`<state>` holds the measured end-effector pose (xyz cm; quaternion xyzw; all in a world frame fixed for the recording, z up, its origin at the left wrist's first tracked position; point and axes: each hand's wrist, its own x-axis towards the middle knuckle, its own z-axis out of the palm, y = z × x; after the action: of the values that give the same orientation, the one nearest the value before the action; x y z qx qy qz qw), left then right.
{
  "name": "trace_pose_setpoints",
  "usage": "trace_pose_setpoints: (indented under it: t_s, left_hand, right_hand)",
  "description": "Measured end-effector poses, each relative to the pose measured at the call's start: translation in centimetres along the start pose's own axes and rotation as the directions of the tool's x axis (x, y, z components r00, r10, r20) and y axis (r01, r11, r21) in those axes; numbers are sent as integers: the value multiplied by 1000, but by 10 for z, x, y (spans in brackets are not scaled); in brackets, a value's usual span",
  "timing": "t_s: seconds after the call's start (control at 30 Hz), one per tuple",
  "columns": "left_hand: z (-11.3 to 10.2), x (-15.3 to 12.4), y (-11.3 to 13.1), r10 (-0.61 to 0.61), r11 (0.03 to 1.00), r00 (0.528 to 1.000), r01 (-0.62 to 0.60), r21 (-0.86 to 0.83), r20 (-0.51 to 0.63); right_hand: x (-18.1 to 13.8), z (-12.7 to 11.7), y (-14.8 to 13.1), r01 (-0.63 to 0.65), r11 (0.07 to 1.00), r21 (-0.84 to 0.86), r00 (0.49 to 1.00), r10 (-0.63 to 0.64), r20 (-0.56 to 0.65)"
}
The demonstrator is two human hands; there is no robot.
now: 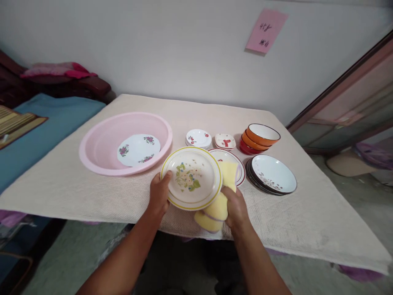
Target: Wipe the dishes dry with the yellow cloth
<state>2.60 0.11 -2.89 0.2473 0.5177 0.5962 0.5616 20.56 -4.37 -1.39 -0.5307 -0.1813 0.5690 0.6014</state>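
Note:
My left hand [159, 194] grips the left rim of a cream plate [192, 177] with a yellow-green edge and a flower print, held tilted above the table's near edge. My right hand [235, 209] is closed on a yellow cloth [216, 209] that is pressed against the plate's lower right rim and runs up behind it. A pink basin [101, 143] at the left holds a white plate with purple flowers [138, 149].
On the cloth-covered table [307, 221] stand a stack of small white saucers [198, 138], a small dish with red marks [225, 141], stacked orange and red bowls [260, 137], a red-rimmed plate [239, 162] and a stack of dark-rimmed plates [273, 174]. A blue-covered bed [46, 123] lies left.

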Motion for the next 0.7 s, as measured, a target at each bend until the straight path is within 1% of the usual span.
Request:
trace_pose_setpoints:
  t_s: [0.07, 0.13, 0.2, 0.27, 0.33, 0.37, 0.47, 0.53, 0.6, 0.7]
  left_hand:
    - [-1, 2, 2, 24, 1000, 998, -24, -1, -53]
    - [-1, 2, 3, 63, 998, 995, -62, 16, -71]
    - [-1, 0, 4, 86, 996, 995, -83, 40, -54]
    - [0, -2, 5, 92, 994, 996, -90, 63, -18]
    - [-1, -5, 7, 116, 988, 993, -118, 95, 24]
    - [-2, -6, 9, 134, 984, 990, -139, 116, 51]
    - [-9, -7, 15, 149, 965, 978, -176, 194, 149]
    - [-16, -7, 17, 132, 952, 972, -180, 248, 196]
    - [-21, -7, 18, 113, 940, 967, -178, 291, 226]
    - [-24, -7, 16, 102, 924, 961, -187, 333, 257]
  right_hand:
    - [0, -3, -5, 37, 998, 58, 998, -34, -43]
    - [2, -7, -8, 123, 991, 49, 990, -119, -79]
    - [4, -13, -11, 236, 971, -44, 966, -239, -99]
    - [6, -18, -15, 336, 923, -189, 930, -357, -92]
    - [8, -23, -20, 392, 836, -384, 893, -446, -60]
    - [9, -25, -22, 393, 778, -490, 883, -467, -34]
    - [9, -27, -27, 348, 573, -742, 891, -449, 71]
    - [8, -26, -27, 341, 439, -831, 896, -420, 145]
    - [7, -23, -25, 337, 324, -884, 896, -398, 196]
    - [6, -15, -21, 312, 204, -928, 900, -376, 220]
